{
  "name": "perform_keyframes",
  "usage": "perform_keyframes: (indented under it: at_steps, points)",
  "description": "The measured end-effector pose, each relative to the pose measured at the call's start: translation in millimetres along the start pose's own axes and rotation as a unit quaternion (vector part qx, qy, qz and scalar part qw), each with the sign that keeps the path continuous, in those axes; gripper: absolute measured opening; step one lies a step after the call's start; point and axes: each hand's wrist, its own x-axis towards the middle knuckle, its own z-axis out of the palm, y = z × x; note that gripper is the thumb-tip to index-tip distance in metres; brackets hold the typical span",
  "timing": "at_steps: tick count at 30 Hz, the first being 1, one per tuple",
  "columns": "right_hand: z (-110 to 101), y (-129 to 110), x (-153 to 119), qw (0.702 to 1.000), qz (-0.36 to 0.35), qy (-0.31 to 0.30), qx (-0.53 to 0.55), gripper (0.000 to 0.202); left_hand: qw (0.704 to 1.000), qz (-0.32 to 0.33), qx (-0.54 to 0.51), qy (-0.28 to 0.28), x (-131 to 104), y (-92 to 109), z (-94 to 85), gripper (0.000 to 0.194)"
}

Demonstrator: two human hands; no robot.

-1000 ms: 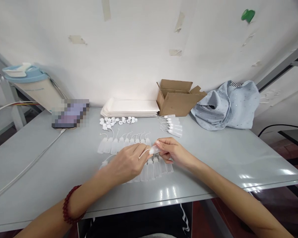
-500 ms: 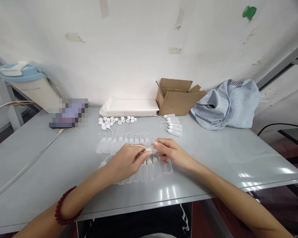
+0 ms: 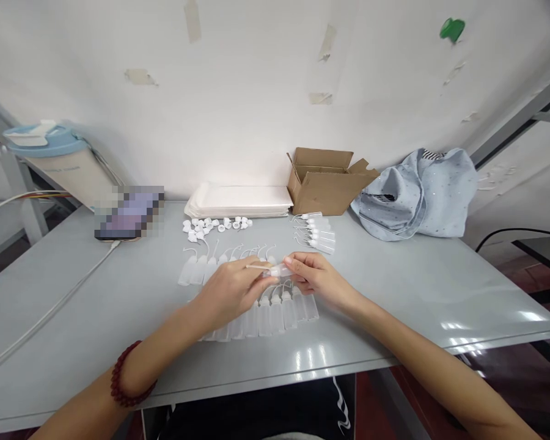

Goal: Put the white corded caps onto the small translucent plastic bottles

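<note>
Small bottle [image 3: 282, 270] | held above table [image 3: 385, 275], over bottle rows [image 3: 264, 319]; body grasped by fingers of right hand [image 3: 318, 278]; capped end pinched by fingers of left hand [image 3: 229, 287]

Mid-frame, the held bottle [image 3: 282, 269] shows milky white; at right, speckled pale-blue cloth [image 3: 449, 201]; lower left, a dark-red bracelet [image 3: 117, 380]!
</note>
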Motion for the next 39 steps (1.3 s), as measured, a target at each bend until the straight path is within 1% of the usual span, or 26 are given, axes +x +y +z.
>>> perform_keyframes:
  at_steps: [2,3,4,6,7,9,10,12,13,16,17,19,21,30,35,39]
  points:
    - [-4.2,-0.4,2.6,0.996,-0.042,0.048,-0.055,0.036,0.999,-0.048,0.009,-0.003,1.0,-11.4,-14.7,0.025]
    - [-7.9,-0.7,4.3,0.991,-0.066,0.077,-0.086,0.035,0.997,-0.075,0.024,0.006,0.6,-19.5,-23.5,0.026]
    - [-12.6,-1.1,6.2,0.984,-0.089,0.107,-0.113,0.035,0.992,-0.119,0.047,0.019,-0.5,-29.0,-32.7,0.027]
    - [-25.2,-2.2,10.5,0.968,-0.125,0.162,-0.142,0.035,0.972,-0.193,0.126,0.048,-4.8,-50.8,-49.4,0.031]
    - [-32.8,-2.6,12.9,0.961,-0.136,0.190,-0.148,0.035,0.960,-0.218,0.169,0.043,-7.6,-62.2,-56.0,0.033]
    - [-50.2,-2.8,17.9,0.943,-0.154,0.244,-0.168,0.036,0.936,-0.269,0.226,-0.010,-13.8,-82.8,-64.4,0.038]
    - [-59.6,-2.3,20.5,0.926,-0.167,0.273,-0.199,0.036,0.928,-0.288,0.234,-0.041,-16.6,-91.2,-66.2,0.039]
    - [-78.5,0.0,25.7,0.877,-0.209,0.333,-0.278,0.036,0.921,-0.301,0.236,-0.069,-20.7,-102.7,-66.3,0.041]
    - [-87.5,1.8,28.3,0.855,-0.222,0.347,-0.315,0.036,0.921,-0.303,0.233,-0.078,-21.9,-106.0,-65.1,0.041]
    - [-109.4,8.4,35.3,0.814,-0.235,0.359,-0.392,0.034,0.920,-0.307,0.226,-0.089,-21.7,-108.9,-60.8,0.041]
    - [-114.4,10.6,37.3,0.803,-0.234,0.361,-0.412,0.033,0.921,-0.307,0.224,-0.090,-20.9,-108.8,-59.7,0.042]
    - [-120.8,14.5,41.1,0.791,-0.232,0.360,-0.436,0.031,0.923,-0.304,0.218,-0.089,-19.1,-108.6,-58.6,0.042]
    - [-123.4,17.8,44.7,0.790,-0.230,0.353,-0.445,0.029,0.925,-0.302,0.212,-0.086,-17.7,-108.8,-58.5,0.041]
    - [-123.9,25.9,52.6,0.805,-0.223,0.292,-0.465,0.028,0.927,-0.305,0.198,-0.087,-19.6,-112.1,-55.6,0.039]
    - [-122.0,20.9,49.1,0.794,-0.227,0.303,-0.475,0.028,0.925,-0.305,0.210,-0.087,-20.7,-112.3,-54.3,0.041]
    - [-110.9,13.5,40.5,0.782,-0.234,0.309,-0.488,0.026,0.925,-0.301,0.215,-0.092,-20.3,-112.1,-53.6,0.043]
